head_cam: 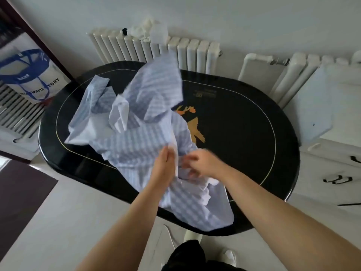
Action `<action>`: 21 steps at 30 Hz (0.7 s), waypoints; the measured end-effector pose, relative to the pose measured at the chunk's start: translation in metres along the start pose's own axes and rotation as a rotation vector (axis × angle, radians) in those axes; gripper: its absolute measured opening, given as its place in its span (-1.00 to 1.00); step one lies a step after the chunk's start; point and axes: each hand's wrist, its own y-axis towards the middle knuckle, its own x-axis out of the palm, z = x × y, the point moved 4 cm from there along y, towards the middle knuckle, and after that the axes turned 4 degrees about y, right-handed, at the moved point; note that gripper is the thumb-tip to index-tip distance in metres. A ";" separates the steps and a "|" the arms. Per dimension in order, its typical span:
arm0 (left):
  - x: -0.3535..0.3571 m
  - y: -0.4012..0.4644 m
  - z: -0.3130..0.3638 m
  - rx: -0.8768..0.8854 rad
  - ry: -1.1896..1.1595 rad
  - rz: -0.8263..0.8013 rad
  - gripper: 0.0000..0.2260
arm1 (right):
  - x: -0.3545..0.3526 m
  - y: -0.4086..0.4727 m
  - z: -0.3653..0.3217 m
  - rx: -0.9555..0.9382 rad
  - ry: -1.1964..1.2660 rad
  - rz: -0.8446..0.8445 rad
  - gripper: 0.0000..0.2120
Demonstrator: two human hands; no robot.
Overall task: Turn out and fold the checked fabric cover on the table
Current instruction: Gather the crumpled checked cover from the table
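Blue-and-white checked fabric cover sprawls crumpled over the left half of the black oval table, one end draping over the near edge; the right half lies bare. Left hand and right hand both pinch bunched cloth near the near edge.

Both bare arms reached forward, close together. The left hand was turned on its edge, fingers pointing ahead, and held the checked cover. The right hand was just beside it, fingers curled and pinching the same cloth.
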 end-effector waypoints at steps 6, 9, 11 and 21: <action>-0.005 0.007 -0.050 -0.282 -0.375 0.316 -0.75 | -0.035 0.018 0.002 -0.059 -0.158 0.011 -0.43; -0.017 -0.002 -0.056 -0.279 -0.493 0.560 -0.74 | -0.013 0.021 0.014 -0.018 -0.417 -0.014 -0.19; -0.023 -0.002 -0.054 -0.243 -0.525 0.617 -0.75 | -0.008 0.013 0.008 -0.173 -0.513 0.069 -0.23; -0.022 0.009 -0.018 -0.112 -0.359 0.451 -0.80 | -0.015 0.002 0.008 -0.240 -0.812 0.260 -0.91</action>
